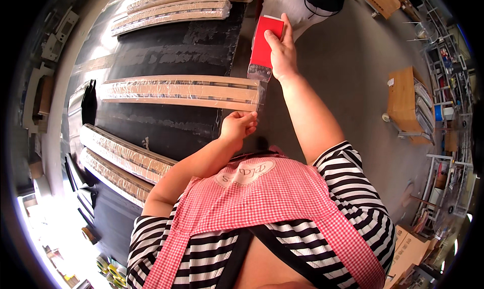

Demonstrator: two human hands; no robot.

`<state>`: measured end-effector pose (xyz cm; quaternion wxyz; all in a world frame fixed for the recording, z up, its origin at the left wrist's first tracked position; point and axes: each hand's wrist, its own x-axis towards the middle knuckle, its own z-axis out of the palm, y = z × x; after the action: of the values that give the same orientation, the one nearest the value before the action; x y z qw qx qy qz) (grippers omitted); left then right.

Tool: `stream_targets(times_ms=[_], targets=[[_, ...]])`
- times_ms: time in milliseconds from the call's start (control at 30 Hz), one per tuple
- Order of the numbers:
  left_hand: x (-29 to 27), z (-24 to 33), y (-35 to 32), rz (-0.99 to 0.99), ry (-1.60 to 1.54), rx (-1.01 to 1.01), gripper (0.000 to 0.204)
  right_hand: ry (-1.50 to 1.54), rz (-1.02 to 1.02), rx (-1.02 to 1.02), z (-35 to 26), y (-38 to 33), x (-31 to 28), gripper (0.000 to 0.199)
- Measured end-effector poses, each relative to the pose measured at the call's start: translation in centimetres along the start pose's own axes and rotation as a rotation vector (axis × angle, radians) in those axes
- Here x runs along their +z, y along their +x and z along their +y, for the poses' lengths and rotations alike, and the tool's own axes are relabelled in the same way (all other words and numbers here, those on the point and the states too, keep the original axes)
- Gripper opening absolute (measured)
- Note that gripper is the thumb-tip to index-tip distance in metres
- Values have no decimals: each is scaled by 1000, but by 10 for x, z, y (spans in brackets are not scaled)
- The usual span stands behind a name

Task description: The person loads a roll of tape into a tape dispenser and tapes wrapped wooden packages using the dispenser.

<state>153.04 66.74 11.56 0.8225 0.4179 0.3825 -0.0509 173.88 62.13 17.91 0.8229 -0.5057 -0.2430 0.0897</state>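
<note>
At the right end of the long cardboard bundle (176,92), the thumb and fingertips of my left hand (237,126) are bent together against its near corner; I cannot tell whether they pinch the clear film there or only press on it. My right hand (283,54) is wrapped firmly round a red dispenser (266,42), thumb across its upper face and one finger stretched up along its right side, beyond that same end of the bundle. The dispenser's toothed edge points back toward me, just beside the bundle's far corner, so the end I am working at lies between my two hands. From my left fingertips the bundle runs away to the left, across the black table (166,133), its end jutting past the table's right edge. Nearer me, to the left, lie two more wrapped bundles (126,153), side by side and slanting, and others (171,14) rest at the table's far end. Past my right hand, someone in pale clothing (282,7) is partly in view; farther right stand an open cardboard box (403,97) and crowded metal shelving (456,155).
</note>
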Motion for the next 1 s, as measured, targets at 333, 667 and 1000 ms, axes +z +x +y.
stream_targets(times_ms=[333, 667, 1000], targets=[[-37, 72, -17, -58, 1737, 1430, 52, -105, -45, 216, 74, -7, -46, 86], [-27, 172, 47, -45, 1967, 883, 98, 154, -50, 774, 31, -201, -40, 80], [-42, 120, 20, 134, 1860, 1223, 97, 512, -251, 198, -90, 15, -14, 77]])
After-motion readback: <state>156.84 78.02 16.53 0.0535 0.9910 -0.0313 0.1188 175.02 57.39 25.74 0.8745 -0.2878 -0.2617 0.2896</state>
